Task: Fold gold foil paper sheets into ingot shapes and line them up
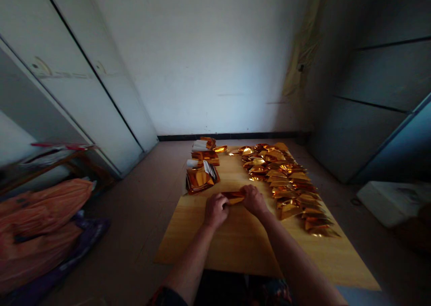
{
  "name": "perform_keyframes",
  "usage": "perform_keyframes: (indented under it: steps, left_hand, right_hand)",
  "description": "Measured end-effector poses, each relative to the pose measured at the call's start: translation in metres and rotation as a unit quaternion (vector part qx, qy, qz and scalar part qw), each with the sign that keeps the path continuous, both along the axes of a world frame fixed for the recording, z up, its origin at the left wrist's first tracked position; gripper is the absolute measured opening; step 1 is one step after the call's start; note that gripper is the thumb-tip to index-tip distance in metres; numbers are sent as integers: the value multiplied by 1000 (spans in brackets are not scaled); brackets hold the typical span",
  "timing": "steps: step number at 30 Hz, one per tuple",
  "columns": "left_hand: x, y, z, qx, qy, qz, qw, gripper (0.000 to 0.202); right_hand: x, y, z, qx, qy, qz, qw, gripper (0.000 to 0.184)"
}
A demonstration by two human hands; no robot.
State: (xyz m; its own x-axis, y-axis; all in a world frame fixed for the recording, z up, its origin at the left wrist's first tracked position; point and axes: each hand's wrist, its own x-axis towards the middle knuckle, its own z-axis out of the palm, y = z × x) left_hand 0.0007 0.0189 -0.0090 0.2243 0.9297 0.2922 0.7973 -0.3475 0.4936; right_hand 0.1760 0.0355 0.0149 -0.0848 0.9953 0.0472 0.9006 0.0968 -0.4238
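Both hands rest on a wooden board (242, 243) on the floor. My left hand (216, 209) and my right hand (253, 199) are closed on a small folded gold foil paper (233, 197) that lies between them on the board. A stack of flat gold foil sheets (201, 178) sits just beyond my left hand, with more stacks (204, 155) behind it. To the right, a long row of several folded gold foil pieces (286, 180) runs along the board's right side.
White cabinet doors (77, 81) stand at the left, with orange plastic bags (40, 225) on the floor below them. A white wall (215, 59) is ahead. A white box (390, 200) lies at the right by a grey panel.
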Motion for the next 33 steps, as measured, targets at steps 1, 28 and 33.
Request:
perform_keyframes:
  steps: [1,28,33]
  left_hand:
    - [0,-1,0,7,-2,-3,1000,16]
    - [-4,8,-20,83,-95,19,992,52]
    - [-2,5,-13,67,-75,13,995,27]
  right_hand:
    - [1,1,0,-6,8,1,1000,34]
    - [8,-6,2,-3,-37,65,997,19]
    - [11,-8,0,17,-47,85,995,14]
